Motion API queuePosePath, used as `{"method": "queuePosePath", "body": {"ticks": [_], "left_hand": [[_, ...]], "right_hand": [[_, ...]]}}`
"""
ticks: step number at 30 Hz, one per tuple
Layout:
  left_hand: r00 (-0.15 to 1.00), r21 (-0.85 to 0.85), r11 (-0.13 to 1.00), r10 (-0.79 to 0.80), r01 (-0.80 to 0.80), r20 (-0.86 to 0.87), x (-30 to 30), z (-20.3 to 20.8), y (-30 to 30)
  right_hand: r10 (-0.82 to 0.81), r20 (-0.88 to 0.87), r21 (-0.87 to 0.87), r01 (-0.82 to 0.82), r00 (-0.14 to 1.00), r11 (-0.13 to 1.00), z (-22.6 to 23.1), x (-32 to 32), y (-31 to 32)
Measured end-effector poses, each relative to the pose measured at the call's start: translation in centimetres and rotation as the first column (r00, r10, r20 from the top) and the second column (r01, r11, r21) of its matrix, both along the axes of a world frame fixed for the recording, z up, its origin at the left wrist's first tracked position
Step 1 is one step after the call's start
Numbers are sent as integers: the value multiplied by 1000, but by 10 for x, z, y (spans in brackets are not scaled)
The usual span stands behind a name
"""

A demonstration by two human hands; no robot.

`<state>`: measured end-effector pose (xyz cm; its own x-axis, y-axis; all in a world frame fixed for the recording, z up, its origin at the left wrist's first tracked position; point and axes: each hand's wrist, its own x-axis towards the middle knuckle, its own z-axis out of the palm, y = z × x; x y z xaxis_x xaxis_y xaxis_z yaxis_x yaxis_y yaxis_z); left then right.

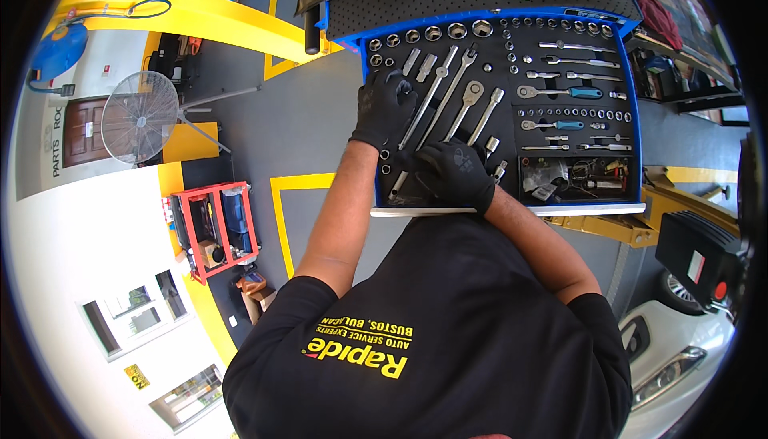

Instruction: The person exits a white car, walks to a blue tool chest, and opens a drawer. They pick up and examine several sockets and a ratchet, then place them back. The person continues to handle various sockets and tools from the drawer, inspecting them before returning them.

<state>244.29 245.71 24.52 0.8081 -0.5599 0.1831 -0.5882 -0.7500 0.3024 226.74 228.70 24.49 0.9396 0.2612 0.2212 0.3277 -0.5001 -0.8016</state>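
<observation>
Your gloved left hand (pixel 386 109) lies over the left side of the open drawer (pixel 588 209), fingers curled, just left of the long bar (pixel 426 109) and above a small socket (pixel 386 169). Your gloved right hand (pixel 458 173) sits near the drawer's front edge, fingers bent, just below the large ratchet (pixel 474 91), whose handle runs down toward it. You can't tell whether either hand grips anything; the gloves hide it.
</observation>
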Motion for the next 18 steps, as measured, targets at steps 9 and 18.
{"method": "queuePosePath", "body": {"ticks": [9,18], "left_hand": [[995,149,988,-54,42,83,12,1,-25],[995,275,958,-98,84,38,-3,4,-33]], "right_hand": [[-27,25,22,27,999,999,1,-1,2],[-44,46,27,43,998,999,-2,-1,3]]}}
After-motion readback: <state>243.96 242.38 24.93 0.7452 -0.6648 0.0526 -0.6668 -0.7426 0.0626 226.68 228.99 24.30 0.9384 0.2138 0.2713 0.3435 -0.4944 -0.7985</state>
